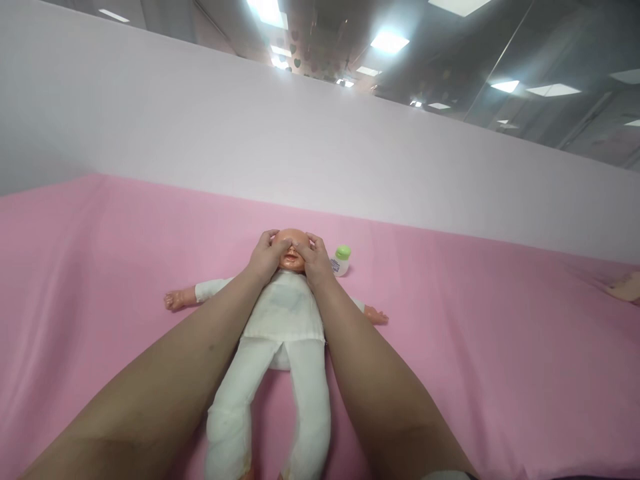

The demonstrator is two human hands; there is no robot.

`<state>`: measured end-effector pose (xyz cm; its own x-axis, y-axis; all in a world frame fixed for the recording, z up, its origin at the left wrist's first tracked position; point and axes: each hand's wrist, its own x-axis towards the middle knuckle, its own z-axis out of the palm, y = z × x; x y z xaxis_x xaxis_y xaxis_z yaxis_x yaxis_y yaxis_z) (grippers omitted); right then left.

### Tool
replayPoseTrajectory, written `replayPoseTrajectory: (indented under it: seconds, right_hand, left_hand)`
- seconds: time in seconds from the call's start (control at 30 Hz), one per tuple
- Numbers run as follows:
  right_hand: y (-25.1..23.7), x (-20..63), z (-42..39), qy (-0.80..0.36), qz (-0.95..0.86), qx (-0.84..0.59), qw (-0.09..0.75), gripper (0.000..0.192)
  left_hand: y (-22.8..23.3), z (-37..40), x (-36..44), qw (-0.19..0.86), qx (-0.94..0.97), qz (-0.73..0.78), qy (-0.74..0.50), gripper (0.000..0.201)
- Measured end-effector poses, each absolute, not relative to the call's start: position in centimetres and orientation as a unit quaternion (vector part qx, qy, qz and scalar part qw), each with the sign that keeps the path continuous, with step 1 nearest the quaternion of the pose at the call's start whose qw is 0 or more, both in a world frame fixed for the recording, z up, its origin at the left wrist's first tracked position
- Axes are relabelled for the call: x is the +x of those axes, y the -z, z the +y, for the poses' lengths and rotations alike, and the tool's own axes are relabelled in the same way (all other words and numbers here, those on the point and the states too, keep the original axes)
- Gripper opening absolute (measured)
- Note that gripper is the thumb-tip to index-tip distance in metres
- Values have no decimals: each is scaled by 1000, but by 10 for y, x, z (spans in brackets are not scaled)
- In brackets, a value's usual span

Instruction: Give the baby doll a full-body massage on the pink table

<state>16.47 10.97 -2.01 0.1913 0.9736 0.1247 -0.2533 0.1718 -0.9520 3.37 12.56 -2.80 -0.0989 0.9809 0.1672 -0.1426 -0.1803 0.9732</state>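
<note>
A baby doll (283, 313) in white clothes lies on its back on a pink sheet (475, 320), head away from me, arms spread to both sides. My left hand (264, 257) rests on the left side of the doll's head, fingers curled over its cheek and eye. On the right side of the head lies my right hand (316, 261), its thumb near the doll's nose. Both hands press flat on the face and cup the head between them. My forearms run along either side of the doll's body.
A small white bottle with a green cap (341, 260) stands on the sheet just right of the doll's head. A white partition wall (300, 147) rises behind the sheet. A skin-coloured object (627, 288) shows at the far right edge.
</note>
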Motion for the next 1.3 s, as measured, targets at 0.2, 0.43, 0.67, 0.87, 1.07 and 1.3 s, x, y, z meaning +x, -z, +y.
replayPoseTrajectory:
  seconds: [0.2, 0.43, 0.67, 0.87, 1.07, 1.3]
  right_hand:
    - [16, 165, 107, -407, -459, -505, 607, 61]
    - [19, 161, 112, -415, -415, -459, 668, 36]
    - [29, 167, 118, -507, -372, -398, 668, 41]
    - [27, 164, 113, -492, -399, -399, 663, 52]
    - [22, 165, 106, -445, -454, -450, 627, 71]
    - [25, 162, 113, -453, -419, -443, 651, 60]
  left_hand:
    - [26, 127, 34, 467, 472, 464, -587, 47]
    - [26, 130, 36, 476, 443, 475, -593, 34]
    - [18, 121, 38, 512, 417, 438, -610, 26]
    - [20, 120, 38, 512, 422, 415, -623, 29]
    - [31, 129, 32, 439, 488, 463, -596, 50]
    - [32, 135, 34, 463, 456, 467, -599, 44]
